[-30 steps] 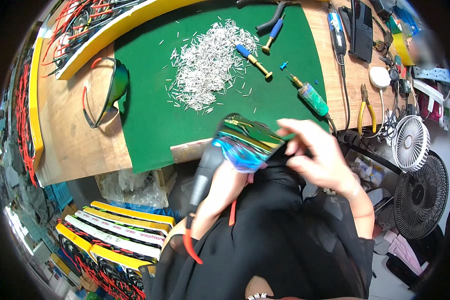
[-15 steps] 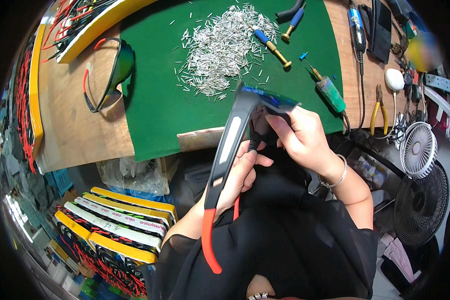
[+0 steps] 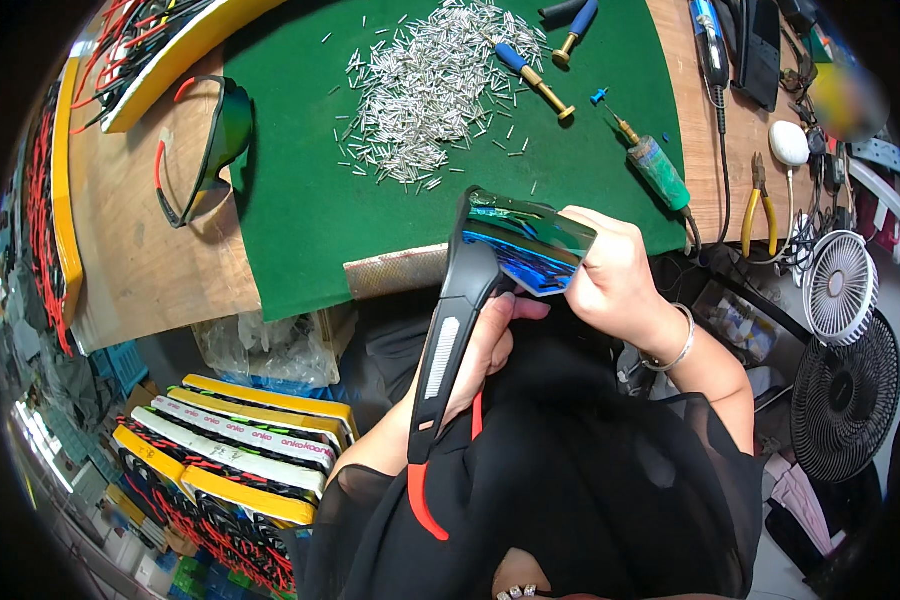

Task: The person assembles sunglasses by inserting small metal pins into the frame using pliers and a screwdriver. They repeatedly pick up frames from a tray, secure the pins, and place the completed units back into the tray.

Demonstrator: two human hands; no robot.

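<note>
Above my lap I hold a pair of wraparound sunglasses [image 3: 538,262] with a mirrored blue-green lens and black temples with red tips. My left hand [image 3: 486,345] is closed around the frame near the hinge, behind the nearer temple; part of its grip is hidden. My right hand [image 3: 618,272] pinches the other end of the lens, its fingertips partly behind it. The lens faces up and is tilted. Beyond my hands, many small silver metal pins [image 3: 420,110] lie heaped on a green mat [image 3: 310,220].
Right of the pins lie two blue-and-brass screwdrivers [image 3: 536,84] and a green-handled tool with a needle tip [image 3: 658,172]. Another pair of sunglasses [image 3: 232,135] rests at left. Yellow-handled pliers [image 3: 759,215], a white fan [image 3: 838,290] and yellow-edged boxes of glasses [image 3: 240,490] surround me.
The sunglasses have turned so the mirrored lens shows broadly. My right thumb, earlier visible on the frame's near side, has shifted to the lens end. The view has moved slightly.
</note>
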